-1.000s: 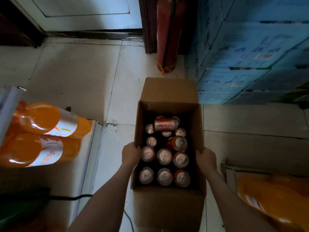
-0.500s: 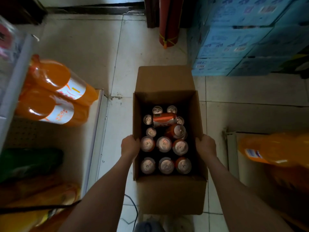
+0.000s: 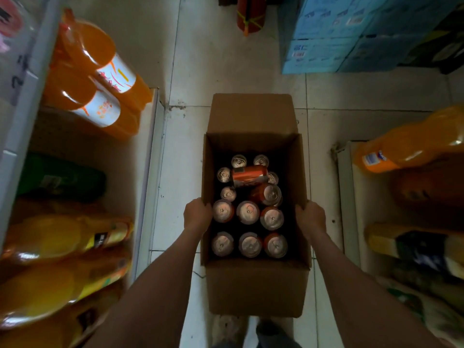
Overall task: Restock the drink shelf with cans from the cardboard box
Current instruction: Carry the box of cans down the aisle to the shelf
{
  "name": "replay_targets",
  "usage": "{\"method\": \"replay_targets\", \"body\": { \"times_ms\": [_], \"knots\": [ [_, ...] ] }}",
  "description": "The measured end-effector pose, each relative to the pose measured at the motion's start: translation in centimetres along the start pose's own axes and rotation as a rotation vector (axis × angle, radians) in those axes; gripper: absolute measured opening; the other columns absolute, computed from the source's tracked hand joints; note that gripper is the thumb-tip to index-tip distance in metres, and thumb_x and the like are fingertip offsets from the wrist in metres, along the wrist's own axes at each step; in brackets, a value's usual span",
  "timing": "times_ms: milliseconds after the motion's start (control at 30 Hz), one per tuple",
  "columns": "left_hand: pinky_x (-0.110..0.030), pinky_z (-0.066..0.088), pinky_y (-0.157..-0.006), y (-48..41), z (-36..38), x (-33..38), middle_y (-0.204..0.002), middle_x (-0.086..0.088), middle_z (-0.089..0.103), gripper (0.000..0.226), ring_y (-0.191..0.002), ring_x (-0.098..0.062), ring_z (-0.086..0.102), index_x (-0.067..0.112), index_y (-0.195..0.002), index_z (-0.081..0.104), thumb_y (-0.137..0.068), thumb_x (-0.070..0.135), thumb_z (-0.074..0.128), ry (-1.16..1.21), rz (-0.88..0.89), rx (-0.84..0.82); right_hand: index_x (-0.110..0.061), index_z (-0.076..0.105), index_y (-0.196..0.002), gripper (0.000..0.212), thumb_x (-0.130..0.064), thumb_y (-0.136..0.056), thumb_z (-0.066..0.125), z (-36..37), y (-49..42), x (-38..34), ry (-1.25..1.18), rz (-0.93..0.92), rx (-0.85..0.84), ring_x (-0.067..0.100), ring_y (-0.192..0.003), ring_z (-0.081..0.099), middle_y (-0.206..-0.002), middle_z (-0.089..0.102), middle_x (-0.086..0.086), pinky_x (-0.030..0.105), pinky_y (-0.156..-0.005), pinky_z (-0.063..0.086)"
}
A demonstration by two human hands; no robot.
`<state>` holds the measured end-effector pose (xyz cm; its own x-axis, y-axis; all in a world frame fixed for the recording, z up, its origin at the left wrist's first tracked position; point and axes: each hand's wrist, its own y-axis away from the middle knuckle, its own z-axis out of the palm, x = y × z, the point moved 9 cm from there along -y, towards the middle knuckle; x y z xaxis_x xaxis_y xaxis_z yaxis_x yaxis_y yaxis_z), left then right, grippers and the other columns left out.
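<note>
An open cardboard box point(image 3: 253, 287) hangs above the tiled floor between two shelves. It holds several orange cans point(image 3: 248, 212) standing upright, and one can point(image 3: 249, 175) lies on its side on top near the far end. My left hand point(image 3: 197, 213) grips the box's left wall, fingers curled over the rim. My right hand point(image 3: 310, 214) grips the right wall the same way. The far flap point(image 3: 252, 113) is folded outward.
A shelf point(image 3: 148, 172) on the left holds orange bottle packs point(image 3: 95, 79), a green bottle and yellow bottles. Another shelf on the right carries orange bottles point(image 3: 411, 144). Blue cartons point(image 3: 351, 33) are stacked at the far right, and a red extinguisher point(image 3: 251, 16) stands ahead.
The view has moved back along the aisle with the box carried in both hands. More of both shelves shows at the sides, and the blue cartons and extinguisher lie farther off.
</note>
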<state>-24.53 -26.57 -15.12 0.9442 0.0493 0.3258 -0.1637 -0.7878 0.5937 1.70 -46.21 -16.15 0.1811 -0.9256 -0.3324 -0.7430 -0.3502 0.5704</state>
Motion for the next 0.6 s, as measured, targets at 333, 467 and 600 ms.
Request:
{"method": "replay_targets", "body": {
  "times_ms": [333, 467, 600],
  "knots": [
    [-0.033, 0.044, -0.075, 9.3, 3.4, -9.3, -0.104, -0.023, 0.065, 0.031, -0.096, -0.036, 0.061, -0.005, -0.103, 0.061, -0.097, 0.019, 0.044, -0.022, -0.022, 0.013, 0.001, 0.06, -0.114, 0.03, -0.019, -0.098, 0.046, 3.8, 8.8, 6.0, 0.017, -0.057, -0.022, 0.036, -0.1, 0.06, -0.11, 0.064, 0.022, 0.038, -0.083, 0.049],
    [-0.029, 0.036, -0.07, 13.3, 5.1, -12.0, -0.106, -0.023, 0.065, 0.03, -0.099, -0.036, 0.059, -0.004, -0.104, 0.062, -0.096, 0.017, 0.043, -0.042, 0.004, 0.019, 0.004, 0.06, -0.112, 0.03, -0.018, -0.098, 0.046, 4.9, 13.0, 9.5, 0.02, -0.078, -0.012, 0.037, -0.101, 0.059, -0.111, 0.063, 0.024, 0.035, -0.08, 0.046],
    [-0.029, 0.036, -0.071, 17.6, 7.4, -15.1, -0.108, -0.022, 0.065, 0.03, -0.1, -0.035, 0.06, -0.003, -0.107, 0.062, -0.096, 0.018, 0.044, -0.049, 0.021, 0.022, 0.005, 0.06, -0.11, 0.03, -0.018, -0.098, 0.047, 6.2, 17.4, 14.1, 0.002, -0.042, -0.014, 0.037, -0.1, 0.06, -0.109, 0.063, 0.024, 0.036, -0.08, 0.047]
  ]
}}
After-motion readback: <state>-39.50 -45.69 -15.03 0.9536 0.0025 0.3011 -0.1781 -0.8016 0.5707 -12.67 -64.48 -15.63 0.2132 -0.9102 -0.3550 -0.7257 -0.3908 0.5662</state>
